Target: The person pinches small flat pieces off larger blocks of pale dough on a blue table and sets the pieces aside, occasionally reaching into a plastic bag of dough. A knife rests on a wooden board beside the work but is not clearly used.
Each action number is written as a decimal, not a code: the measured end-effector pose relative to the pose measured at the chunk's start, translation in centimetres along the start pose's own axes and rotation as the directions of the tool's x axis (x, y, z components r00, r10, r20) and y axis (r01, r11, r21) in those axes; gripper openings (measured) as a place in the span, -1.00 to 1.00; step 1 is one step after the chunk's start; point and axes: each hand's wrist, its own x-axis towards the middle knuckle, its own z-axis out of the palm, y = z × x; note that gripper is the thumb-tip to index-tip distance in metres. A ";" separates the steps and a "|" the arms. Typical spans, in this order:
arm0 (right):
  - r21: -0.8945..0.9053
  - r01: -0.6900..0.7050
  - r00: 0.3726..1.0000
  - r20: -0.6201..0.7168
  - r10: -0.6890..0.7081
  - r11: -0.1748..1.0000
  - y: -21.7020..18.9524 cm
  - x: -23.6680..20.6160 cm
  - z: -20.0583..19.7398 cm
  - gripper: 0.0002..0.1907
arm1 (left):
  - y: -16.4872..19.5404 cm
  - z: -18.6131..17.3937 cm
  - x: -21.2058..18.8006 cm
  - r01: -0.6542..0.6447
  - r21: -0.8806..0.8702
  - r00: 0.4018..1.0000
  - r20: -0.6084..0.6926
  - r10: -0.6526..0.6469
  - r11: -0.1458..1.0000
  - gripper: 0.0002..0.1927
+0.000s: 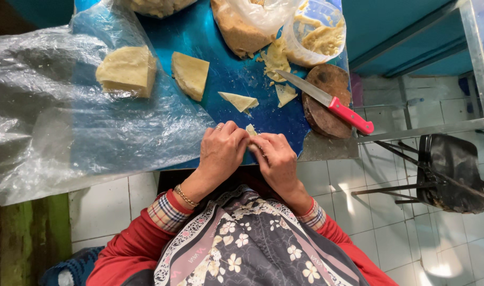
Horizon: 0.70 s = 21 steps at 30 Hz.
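Both hands meet at the near edge of the blue table. The left hand and right hand pinch one small pale piece of cheese between their fingertips; how tightly is hard to tell. Two big cheese blocks and about three thin slices lie beyond. One red-handled knife rests on one round wooden board.
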 end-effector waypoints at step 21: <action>-0.013 0.052 0.998 0.032 -0.051 0.999 0.7 0.9 -0.1 -0.77 | 0.0 -0.4 0.4 0.013 -0.091 0.999 -0.036 -0.016 0.996 -0.95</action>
